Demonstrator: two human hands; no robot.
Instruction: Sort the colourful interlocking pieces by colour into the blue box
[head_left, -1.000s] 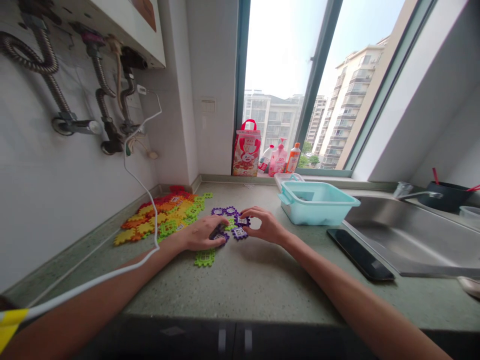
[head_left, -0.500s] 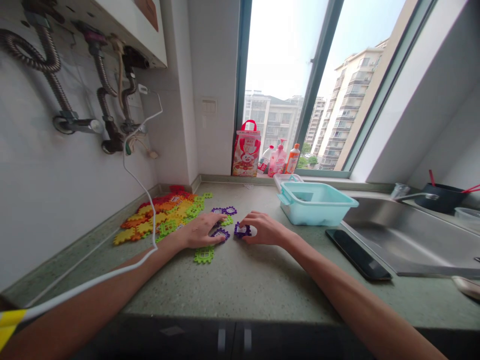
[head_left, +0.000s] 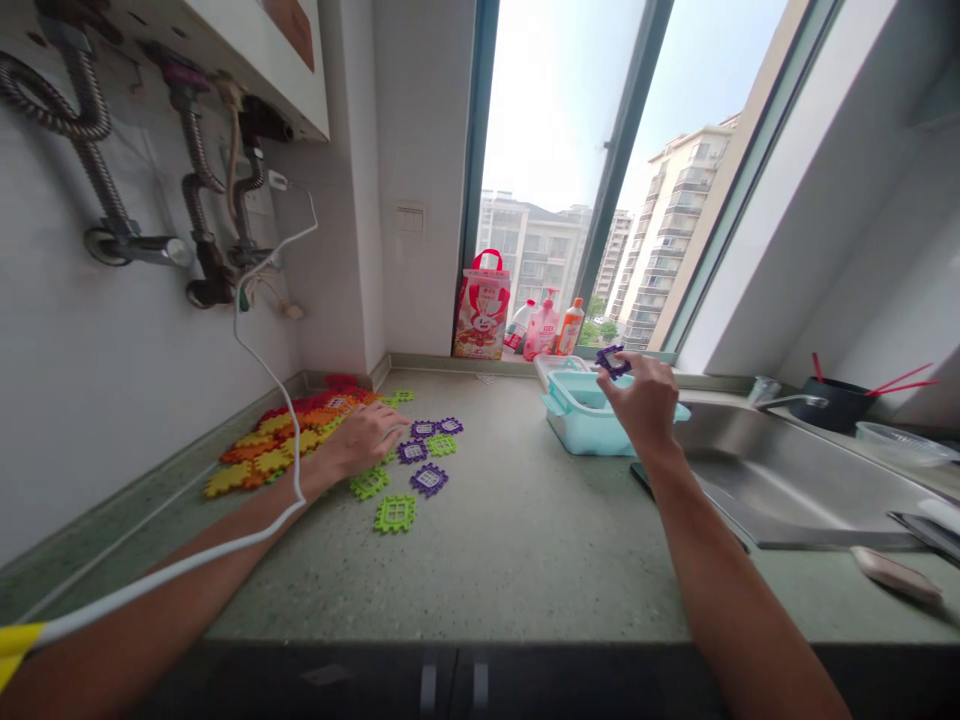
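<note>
Raised over the teal plastic box (head_left: 581, 432), my right hand (head_left: 646, 400) pinches a purple notched-edge plastic building piece (head_left: 613, 362) between thumb and fingers. My left hand (head_left: 364, 437) rests low over the right edge of the colourful pile, its fingers stretched out and covering some green pieces. Beside it on the counter lie several loose purple pieces (head_left: 429, 480) and a few green pieces (head_left: 395, 513). Yellow pieces (head_left: 271, 460), along with orange and red ones, form the overlapping pile at the left. What lies inside the box is mostly hidden.
A white cable (head_left: 247, 535) runs across my left forearm. Right of the box is a steel sink (head_left: 739, 470), with a dark phone (head_left: 641, 478) partly behind my right arm. A red-handled bag (head_left: 482, 312) and bottles (head_left: 541, 328) line the windowsill.
My right hand has lifted a purple piece from the counter and carried it right, above the box. My left hand has shifted left, uncovering purple and green pieces. The view has turned slightly.
</note>
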